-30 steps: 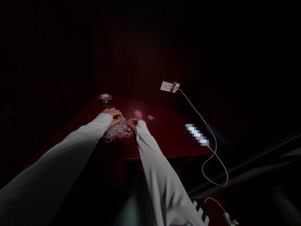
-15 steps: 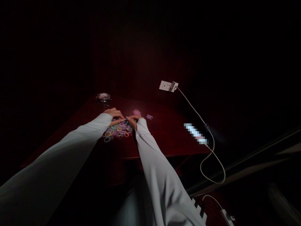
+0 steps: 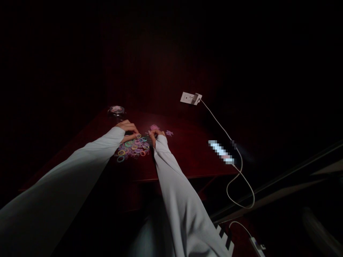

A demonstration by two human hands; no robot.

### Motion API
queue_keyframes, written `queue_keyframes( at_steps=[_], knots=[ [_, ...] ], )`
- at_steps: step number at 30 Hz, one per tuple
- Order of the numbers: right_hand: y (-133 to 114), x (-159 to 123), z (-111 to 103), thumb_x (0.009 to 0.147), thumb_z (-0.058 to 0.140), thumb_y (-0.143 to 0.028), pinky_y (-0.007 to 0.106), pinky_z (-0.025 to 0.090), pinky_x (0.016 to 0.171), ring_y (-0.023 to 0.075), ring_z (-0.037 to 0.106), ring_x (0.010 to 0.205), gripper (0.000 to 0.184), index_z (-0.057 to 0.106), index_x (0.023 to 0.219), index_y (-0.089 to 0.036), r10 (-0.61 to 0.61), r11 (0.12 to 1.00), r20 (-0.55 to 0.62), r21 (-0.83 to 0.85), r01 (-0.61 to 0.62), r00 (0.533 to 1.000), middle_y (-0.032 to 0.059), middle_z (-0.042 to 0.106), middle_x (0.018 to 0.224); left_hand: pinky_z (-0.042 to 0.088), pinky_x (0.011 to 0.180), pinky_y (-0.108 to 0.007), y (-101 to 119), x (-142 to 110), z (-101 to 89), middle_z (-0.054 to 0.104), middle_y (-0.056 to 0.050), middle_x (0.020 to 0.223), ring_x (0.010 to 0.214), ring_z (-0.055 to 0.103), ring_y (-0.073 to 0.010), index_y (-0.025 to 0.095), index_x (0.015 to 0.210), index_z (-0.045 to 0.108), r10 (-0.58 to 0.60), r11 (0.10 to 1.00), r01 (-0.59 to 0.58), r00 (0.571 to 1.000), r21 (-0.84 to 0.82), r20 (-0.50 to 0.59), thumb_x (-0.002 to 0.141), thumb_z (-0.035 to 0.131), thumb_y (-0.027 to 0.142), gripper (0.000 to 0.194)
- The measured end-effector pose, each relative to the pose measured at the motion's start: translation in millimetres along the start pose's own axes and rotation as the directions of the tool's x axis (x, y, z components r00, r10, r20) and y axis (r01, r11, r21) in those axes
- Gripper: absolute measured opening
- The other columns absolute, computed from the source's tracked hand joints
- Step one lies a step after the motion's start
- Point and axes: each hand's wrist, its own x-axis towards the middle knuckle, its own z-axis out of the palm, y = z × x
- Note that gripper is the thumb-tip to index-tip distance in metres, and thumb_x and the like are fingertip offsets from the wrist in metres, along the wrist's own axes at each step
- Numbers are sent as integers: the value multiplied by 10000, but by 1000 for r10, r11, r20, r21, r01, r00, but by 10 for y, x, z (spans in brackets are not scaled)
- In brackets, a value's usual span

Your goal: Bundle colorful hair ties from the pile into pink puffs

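Observation:
On the dark red table, a loose pile of coloured hair ties and small elastic bands [image 3: 132, 148] lies in front of me. My left hand [image 3: 128, 128] is over the pile's far left side, thumb and fingertips brought together beside a small yellowish hair tie [image 3: 139, 136]. Whether they grip it is too small to tell. My right hand [image 3: 157, 135] is just right of the pile, its fingers closed in a pinch; what lies between them cannot be made out. Beyond it sits a small heap of pink bands [image 3: 154, 127], and to its right a smaller purple heap [image 3: 169, 133].
A round clear container [image 3: 117, 110] stands at the table's far left. At the right is a blurred, lit phone-like object [image 3: 222, 152] with a white cable [image 3: 241, 157]. A wall socket [image 3: 187, 98] holds a charger. A power strip [image 3: 257, 247] lies low at right.
My hands were fingertip to fingertip over the pile; now they are apart. The right has moved slightly toward the pink heap, the left slightly left. The view has shifted a little.

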Motion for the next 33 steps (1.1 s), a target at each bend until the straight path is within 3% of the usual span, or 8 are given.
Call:
queue_keyframes(
  at_steps=[5, 10, 17, 27, 33],
  knots=[
    [-8, 0, 35, 1017, 707, -385, 333, 469, 995, 214, 620, 999, 190, 781, 913, -243, -28, 999, 47, 28, 27, 998, 19, 739, 935, 449, 954, -387, 81, -21, -31, 788, -70, 1027, 1010, 618, -254, 245, 1045, 809, -52, 997, 50, 998, 66, 32, 1045, 581, 479, 326],
    [7, -19, 109, 1003, 722, -442, 288, 474, 880, 195, 630, 937, 230, 784, 896, -249, -56, 992, 64, 116, 49, 996, 3, 732, 888, 440, 945, -386, 141, -44, -59, 788, -85, 1127, 1071, 631, -274, 277, 1206, 800, -39, 994, 31, 996, 105, 76, 1031, 606, 527, 362],
    [-71, -97, 29, 1006, 705, -525, 286, 481, 854, 188, 634, 909, 307, 792, 918, -245, -103, 981, 108, 177, 83, 989, 4, 743, 892, 437, 974, -394, 104, -43, -35, 798, -89, 1125, 1085, 636, -267, 269, 1067, 810, -23, 994, 16, 997, 108, 69, 1074, 540, 483, 345],
    [-66, -48, 61, 1042, 682, -444, 326, 454, 964, 218, 629, 1034, 229, 762, 921, -267, -95, 995, 117, -26, 99, 988, 12, 753, 962, 464, 983, -377, 40, -2, -12, 774, -78, 1056, 1045, 621, -244, 246, 1001, 792, 47, 996, -54, 995, 71, 90, 1077, 526, 500, 376],
    [-124, -39, -10, 1085, 626, -349, 373, 401, 1042, 243, 601, 1164, 180, 737, 982, -252, -25, 984, 114, -172, 45, 993, 42, 767, 1096, 482, 942, -366, 6, 27, 6, 772, -76, 1005, 976, 620, -231, 228, 943, 775, 74, 996, -76, 995, 42, 61, 1074, 540, 445, 346]
  ],
)
